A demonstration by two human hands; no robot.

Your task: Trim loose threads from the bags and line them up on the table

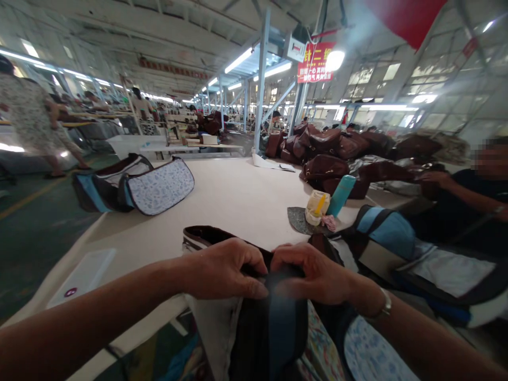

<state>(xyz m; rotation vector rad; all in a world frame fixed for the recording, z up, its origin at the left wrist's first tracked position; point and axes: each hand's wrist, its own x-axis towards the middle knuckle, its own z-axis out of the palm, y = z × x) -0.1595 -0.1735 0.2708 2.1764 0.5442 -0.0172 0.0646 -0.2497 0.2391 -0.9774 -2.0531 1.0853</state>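
A dark bag with a blue stripe (pixel 282 328) stands in front of me at the table's near edge. My left hand (pixel 232 267) pinches its upper edge between thumb and fingers. Close beside it, my right hand (pixel 311 272) grips the same edge, its fingers curled over and the thumb on the near side. The two hands nearly meet at the middle of the rim. White lining shows on the left of the bag. Below my right forearm lies a flap with a blue floral print (pixel 375 349). The bag's lower part runs out of view.
Two bags with a floral flap (pixel 161 185) sit at the table's left. A teal bottle (pixel 342 196) stands by a yellowish container (pixel 317 206). Brown leather bags (pixel 325 166) are heaped at the back right. Blue-and-black bags (pixel 387 230) and a co-worker (pixel 472 211) are on the right.
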